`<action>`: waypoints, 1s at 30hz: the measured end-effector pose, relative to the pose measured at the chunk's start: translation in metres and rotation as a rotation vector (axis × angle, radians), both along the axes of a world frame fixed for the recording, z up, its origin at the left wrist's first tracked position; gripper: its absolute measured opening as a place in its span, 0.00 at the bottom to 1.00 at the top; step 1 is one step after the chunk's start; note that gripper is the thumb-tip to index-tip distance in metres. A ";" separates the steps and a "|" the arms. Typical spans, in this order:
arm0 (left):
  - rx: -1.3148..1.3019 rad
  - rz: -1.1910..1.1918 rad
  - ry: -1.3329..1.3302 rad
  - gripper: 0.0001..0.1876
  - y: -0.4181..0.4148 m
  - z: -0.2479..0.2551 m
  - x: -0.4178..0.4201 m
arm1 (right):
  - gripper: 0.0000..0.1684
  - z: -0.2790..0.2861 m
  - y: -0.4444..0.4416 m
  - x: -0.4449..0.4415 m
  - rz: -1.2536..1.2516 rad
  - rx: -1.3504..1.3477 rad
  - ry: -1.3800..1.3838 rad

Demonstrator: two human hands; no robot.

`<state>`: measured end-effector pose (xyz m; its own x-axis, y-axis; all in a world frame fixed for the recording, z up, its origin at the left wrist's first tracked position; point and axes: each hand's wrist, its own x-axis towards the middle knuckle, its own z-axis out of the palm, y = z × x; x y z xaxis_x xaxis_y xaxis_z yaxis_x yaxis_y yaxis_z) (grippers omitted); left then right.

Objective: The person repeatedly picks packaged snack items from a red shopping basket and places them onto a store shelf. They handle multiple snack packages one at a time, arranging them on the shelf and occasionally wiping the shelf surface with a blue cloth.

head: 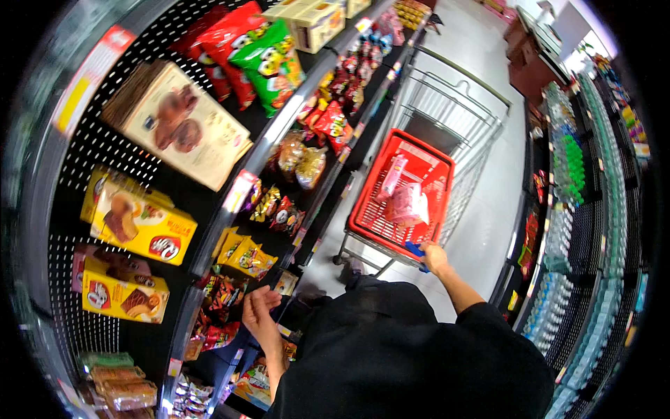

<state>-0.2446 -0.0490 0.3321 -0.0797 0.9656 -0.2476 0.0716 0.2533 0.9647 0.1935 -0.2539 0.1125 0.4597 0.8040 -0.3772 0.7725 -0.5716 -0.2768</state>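
My right hand (435, 257) grips the blue-covered handle (415, 249) of a metal shopping cart (471, 173). In the cart sits a red plastic basket (361, 216). It holds a long pink package (391, 178) and a larger pink package (405, 205). On the other side of my body, my left hand (259, 313) hovers by the shelf edge, empty, thumb apart from the fingers. Dark red snack packets (222, 298) and yellow snack bags (246, 256) lie closest to it.
Left shelves carry yellow snack boxes (144, 222), a large beige box (183, 125) and a green chip bag (269, 68). Water bottles (547, 309) line the right-hand shelves. Pale aisle floor (476, 220) runs between them towards a brown counter (534, 63).
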 end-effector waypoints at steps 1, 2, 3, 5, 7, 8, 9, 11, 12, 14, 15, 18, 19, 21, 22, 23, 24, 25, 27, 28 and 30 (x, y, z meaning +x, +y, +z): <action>-0.004 0.024 0.003 0.17 -0.001 -0.001 -0.008 | 0.21 -0.006 -0.005 0.004 -0.039 0.059 0.034; -0.011 0.029 -0.006 0.17 -0.002 -0.003 -0.013 | 0.20 -0.007 -0.014 0.008 -0.071 0.079 0.022; 0.019 -0.015 0.010 0.16 -0.001 0.003 -0.015 | 0.19 -0.004 -0.020 0.009 -0.100 0.100 0.014; 0.029 -0.011 -0.021 0.16 -0.004 0.000 -0.024 | 0.15 0.019 -0.010 0.010 -0.209 0.187 0.255; 0.004 -0.028 -0.024 0.14 -0.005 0.001 -0.028 | 0.12 0.031 0.005 0.003 -0.358 0.182 0.427; 0.013 -0.045 -0.060 0.13 -0.006 -0.002 -0.031 | 0.11 0.042 0.015 -0.006 -0.409 0.217 0.592; 0.002 -0.069 -0.079 0.12 -0.007 -0.005 -0.034 | 0.13 0.065 0.038 -0.022 -0.377 0.231 0.716; -0.036 -0.156 -0.100 0.11 -0.011 -0.010 -0.037 | 0.16 0.112 0.082 -0.057 -0.330 0.256 0.958; 0.000 -0.241 -0.073 0.13 -0.013 -0.010 -0.035 | 0.16 0.139 0.103 -0.083 -0.293 0.285 1.091; 0.023 -0.404 0.011 0.31 -0.015 -0.002 -0.032 | 0.21 0.184 0.140 -0.132 -0.200 0.303 1.278; 0.050 -0.487 0.186 0.41 -0.014 0.016 -0.029 | 0.23 0.195 0.154 -0.148 -0.095 0.271 1.241; 0.069 -0.474 0.275 0.45 -0.018 0.036 -0.030 | 0.25 0.232 0.193 -0.212 -0.098 0.161 1.536; 0.066 -0.435 0.259 0.44 -0.020 0.034 -0.033 | 0.25 0.245 0.203 -0.233 -0.103 0.133 1.615; 0.080 -0.330 0.220 0.39 -0.026 0.022 -0.046 | 0.25 0.254 0.219 -0.267 -0.073 0.068 1.678; 0.096 -0.266 0.195 0.36 -0.027 0.010 -0.055 | 0.25 0.251 0.224 -0.281 -0.042 0.061 1.663; 0.114 -0.201 0.171 0.32 -0.029 0.001 -0.064 | 0.25 0.254 0.228 -0.296 -0.038 0.050 1.679; 0.065 -0.181 0.220 0.22 -0.030 0.003 -0.074 | 0.24 0.258 0.231 -0.310 -0.037 0.038 1.694; 0.283 -0.055 0.308 0.16 -0.032 0.002 -0.081 | 0.24 0.261 0.234 -0.318 -0.036 0.027 1.708; 0.109 0.162 0.161 0.15 -0.041 0.005 -0.100 | 0.29 0.253 0.238 -0.327 0.093 -0.014 1.638; 0.150 0.251 0.117 0.16 -0.041 0.007 -0.111 | 0.28 0.248 0.236 -0.331 0.158 0.004 1.551; 0.238 0.423 -0.065 0.17 -0.039 0.024 -0.124 | 0.28 0.237 0.230 -0.336 0.256 0.033 1.425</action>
<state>-0.3681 -0.0880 0.3563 -0.4692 0.8821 -0.0414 -0.0522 0.0191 0.9985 -0.1422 -0.0241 0.3496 -0.4383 0.8223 -0.3630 -0.0873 -0.4409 -0.8933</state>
